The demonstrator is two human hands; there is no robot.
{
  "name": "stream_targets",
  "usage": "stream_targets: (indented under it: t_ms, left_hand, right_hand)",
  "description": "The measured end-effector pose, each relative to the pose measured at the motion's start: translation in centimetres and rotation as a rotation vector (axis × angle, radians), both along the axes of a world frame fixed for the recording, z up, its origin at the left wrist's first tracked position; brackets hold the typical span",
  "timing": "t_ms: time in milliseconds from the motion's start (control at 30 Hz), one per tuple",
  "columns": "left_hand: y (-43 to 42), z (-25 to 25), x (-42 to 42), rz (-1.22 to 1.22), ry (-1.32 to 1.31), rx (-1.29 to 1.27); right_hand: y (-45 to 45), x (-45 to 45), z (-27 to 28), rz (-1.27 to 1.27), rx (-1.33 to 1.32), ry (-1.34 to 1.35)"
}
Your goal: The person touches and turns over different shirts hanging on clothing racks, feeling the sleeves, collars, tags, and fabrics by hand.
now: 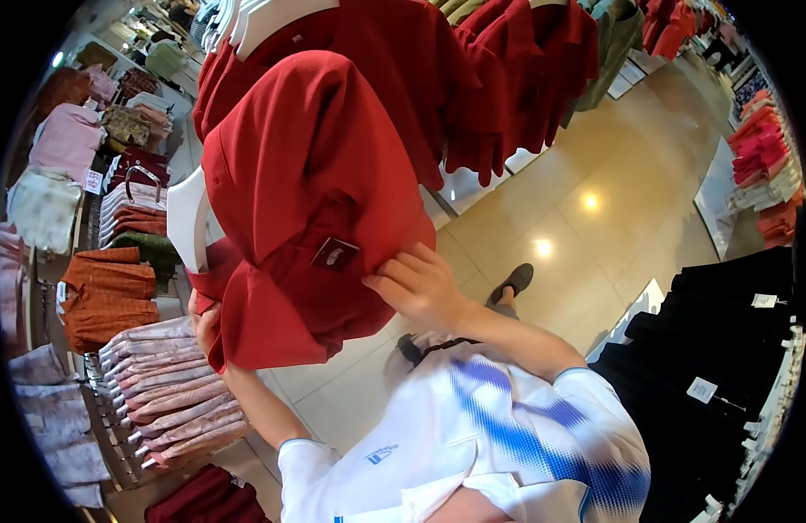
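Observation:
A bright red garment (290, 157) hangs bunched in front of me, with a dark tag (335, 254) on it near the middle. Its left side is by a white hanger (188, 222). My left hand (208, 324) grips the garment's lower left edge, its fingers partly hidden by the cloth. On the right side, my right hand (416, 283) pinches the fabric with curled fingers, just right of the tag.
Darker red garments (403, 70) hang on a rack ahead. Shelves to the left carry an orange shirt (109, 296) and striped garments (176, 383). Black clothes (708, 349) hang at the right. Tiled floor (586, 227) lies between the racks.

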State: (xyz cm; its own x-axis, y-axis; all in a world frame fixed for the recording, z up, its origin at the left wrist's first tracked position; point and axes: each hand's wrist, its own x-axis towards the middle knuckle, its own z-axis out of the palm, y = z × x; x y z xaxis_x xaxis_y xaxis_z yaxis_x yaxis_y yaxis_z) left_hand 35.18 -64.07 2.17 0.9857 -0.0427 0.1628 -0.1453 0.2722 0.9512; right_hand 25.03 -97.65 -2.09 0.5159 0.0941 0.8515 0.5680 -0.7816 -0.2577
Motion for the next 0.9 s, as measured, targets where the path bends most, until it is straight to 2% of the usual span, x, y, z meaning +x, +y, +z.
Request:
stream_targets:
  t_ms: [67, 133, 200, 267, 300, 367, 433, 500, 567, 633, 667, 733, 900]
  left_hand:
    - [-0.1, 0.1, -0.1, 0.006, -0.012, -0.008]
    - [0.0, 0.4, -0.1, 0.016, -0.021, -0.015]
    - [0.1, 0.8, -0.2, 0.032, -0.030, -0.019]
    - [0.1, 1.0, -0.3, 0.052, -0.031, -0.024]
    - [0.0, 1.1, -0.5, 0.062, -0.036, -0.038]
    - [-0.3, 1.3, -0.7, 0.052, -0.031, -0.044]
    - [-0.4, 1.2, -0.3, 0.022, -0.033, -0.049]
    - [0.3, 0.5, 0.6, -0.021, -0.132, -0.029]
    - [1.1, 0.1, 1.1, -0.053, -0.104, -0.047]
    - [0.6, 0.5, 0.9, -0.067, -0.077, -0.071]
    - [-0.3, 1.0, 0.4, -0.069, -0.143, -0.003]
    - [-0.6, 1.3, 0.0, -0.054, -0.208, 0.066]
    - [3.1, -1.7, -0.5, -0.018, -0.188, -0.017]
  right_hand:
    - [-0.4, 0.3, 0.4, 0.054, 0.040, 0.018]
    - [-1.6, -0.5, 2.2, 0.385, 0.222, 0.237]
    - [-4.5, -1.2, 1.5, 0.673, 0.407, 0.420]
    - [-8.6, -2.3, -0.1, 0.713, 1.093, 0.802]
    - [-10.3, -1.0, -1.7, 0.611, 1.184, 0.558]
    - [-14.3, 3.2, -2.7, 0.466, 1.189, 0.430]
    - [-16.0, 7.3, -5.4, 0.321, 1.020, 0.661]
    - [-15.2, 9.7, -6.8, 0.457, 0.925, 0.880]
    - [-12.2, 10.1, -5.3, 0.782, 0.992, 1.060]
    - [-9.9, 9.5, -4.7, 0.986, 1.043, 1.155]
    - [-9.2, 8.9, -4.7, 1.056, 1.080, 1.189]
    - [-8.6, 7.5, -5.2, 1.135, 1.190, 1.209]
    - [-10.0, 3.7, -5.6, 1.143, 1.469, 1.119]
